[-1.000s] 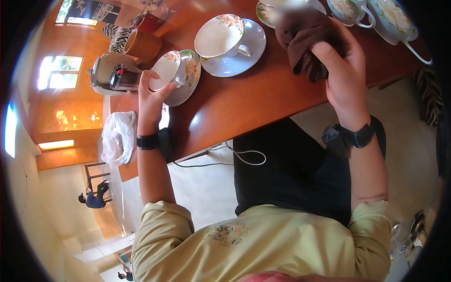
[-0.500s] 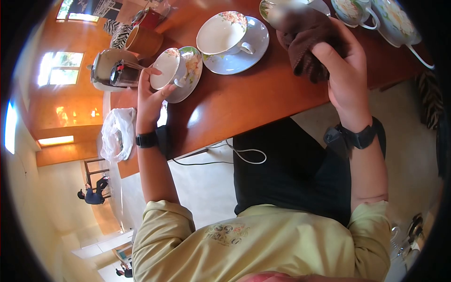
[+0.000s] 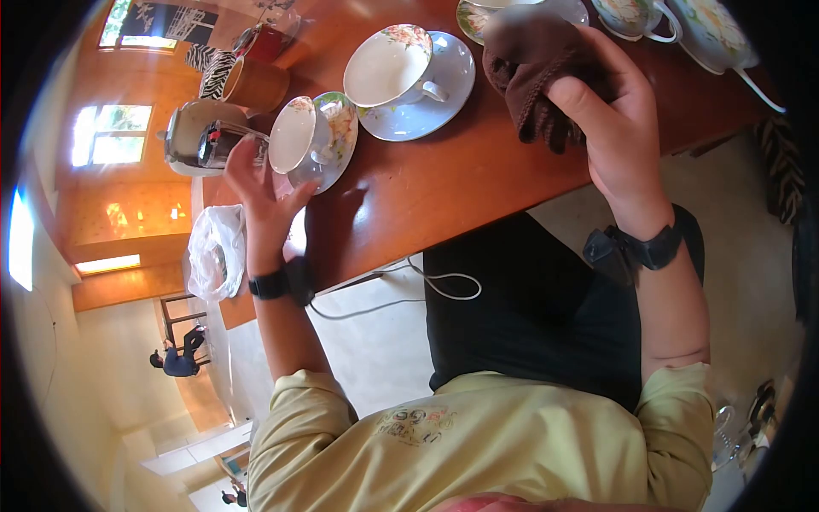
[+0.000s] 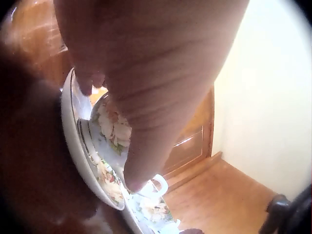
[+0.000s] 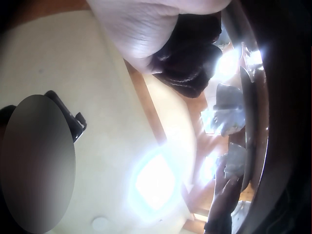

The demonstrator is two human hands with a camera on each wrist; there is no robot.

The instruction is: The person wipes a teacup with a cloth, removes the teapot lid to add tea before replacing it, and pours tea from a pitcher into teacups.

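In the head view my left hand [image 3: 269, 209] is spread beside a small floral teacup [image 3: 293, 138], index finger and thumb apart around its near side. That cup stands on a flowered saucer [image 3: 344, 124] at the left of the table. From the left wrist, my thumb overlaps the cup [image 4: 114, 126] near its handle [image 4: 162, 182]. My right hand [image 3: 627, 128] grips a bunched dark brown cloth [image 3: 542, 94], thumb laid over it, raised above the table. A larger teacup [image 3: 388, 66] on a pale blue saucer [image 3: 461, 72] sits between the hands.
Another saucer [image 3: 472, 21] is partly behind the cloth. A floral cup [image 3: 621, 17] and a teapot [image 3: 717, 34] stand at the far right. Beyond the left hand are a glass press pot [image 3: 220, 145], a brown canister [image 3: 260, 84] and a plastic bag [image 3: 215, 256].
My left hand has let go of the small cup, its fingers drawing back left and spreading. The cup stays on its saucer. The right hand keeps the cloth, barely moved.
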